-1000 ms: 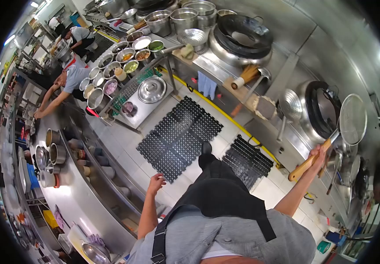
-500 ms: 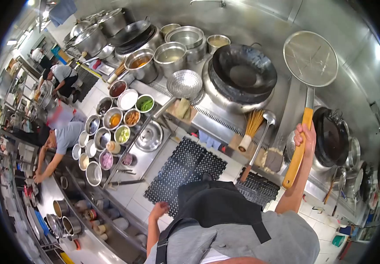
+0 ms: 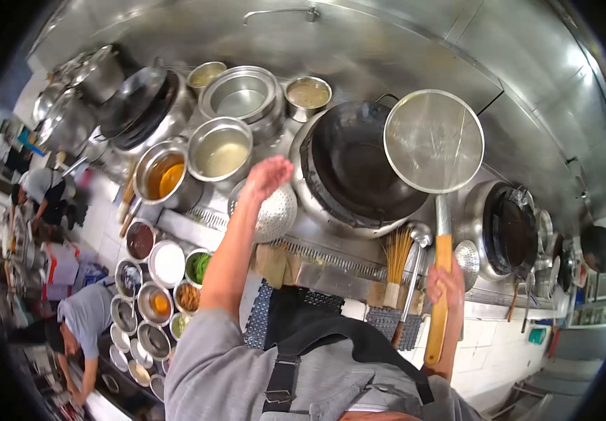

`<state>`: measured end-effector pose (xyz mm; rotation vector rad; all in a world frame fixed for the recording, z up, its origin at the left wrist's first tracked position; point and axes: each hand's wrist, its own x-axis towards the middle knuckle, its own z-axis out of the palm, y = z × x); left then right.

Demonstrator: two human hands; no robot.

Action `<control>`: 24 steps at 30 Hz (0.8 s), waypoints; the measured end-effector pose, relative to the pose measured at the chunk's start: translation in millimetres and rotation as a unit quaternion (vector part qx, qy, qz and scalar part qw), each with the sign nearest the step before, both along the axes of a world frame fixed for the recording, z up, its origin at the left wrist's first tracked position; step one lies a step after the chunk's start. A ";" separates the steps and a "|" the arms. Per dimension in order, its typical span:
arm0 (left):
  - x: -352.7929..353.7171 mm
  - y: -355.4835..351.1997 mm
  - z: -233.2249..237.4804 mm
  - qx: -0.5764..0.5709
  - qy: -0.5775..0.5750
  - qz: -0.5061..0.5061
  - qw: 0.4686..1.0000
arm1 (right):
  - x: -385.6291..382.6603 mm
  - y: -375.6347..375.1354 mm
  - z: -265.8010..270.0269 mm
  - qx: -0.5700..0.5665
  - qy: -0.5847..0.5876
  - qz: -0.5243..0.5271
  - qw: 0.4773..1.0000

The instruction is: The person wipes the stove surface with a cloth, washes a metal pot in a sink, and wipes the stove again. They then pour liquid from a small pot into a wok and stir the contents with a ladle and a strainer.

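My right hand (image 3: 446,282) is wrapped round the wooden handle of a large round mesh strainer (image 3: 434,140), whose mesh overlaps the right side of a black wok (image 3: 363,165). Stretched forward, my left hand (image 3: 269,177) hangs over or beside a perforated metal ladle (image 3: 275,214); its fingers look bunched, and I cannot make out whether anything is in them. Behind that hand stands a pot of pale liquid (image 3: 220,153). A bamboo brush (image 3: 396,263) and a long-handled ladle (image 3: 415,266) lie at the stove's front edge.
Left of the stove are bowls of ingredients (image 3: 154,302) and a pot of orange liquid (image 3: 165,177). More woks (image 3: 510,231) stand at the right. A tap (image 3: 282,12) is on the back wall. A co-worker (image 3: 85,316) bends over a counter at the lower left.
My left hand has risen from low beside my body to over the stove. The strainer, still in my right hand, is now in front of the wok. The camera view has shifted closer to the stove.
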<state>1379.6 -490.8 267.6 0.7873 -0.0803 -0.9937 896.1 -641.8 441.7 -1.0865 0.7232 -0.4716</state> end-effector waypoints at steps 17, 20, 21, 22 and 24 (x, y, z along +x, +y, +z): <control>239.6 -290.4 -130.3 0.311 -0.044 0.264 0.912 | 137.0 28.9 12.5 0.082 0.094 -0.147 0.981; 248.4 -298.9 -137.0 0.290 -0.080 0.315 0.900 | 160.6 20.2 9.6 0.052 0.109 -0.129 0.984; 250.7 -297.9 -134.6 0.291 -0.095 0.314 0.899 | 166.0 18.1 8.8 0.041 0.113 -0.125 0.985; 255.5 -296.4 -130.5 0.291 -0.111 0.316 0.896 | 171.8 15.7 9.3 0.032 0.121 -0.121 0.985; 251.9 -290.5 -107.3 0.319 -0.122 0.305 0.889 | 177.8 8.9 6.2 0.017 0.121 -0.095 0.988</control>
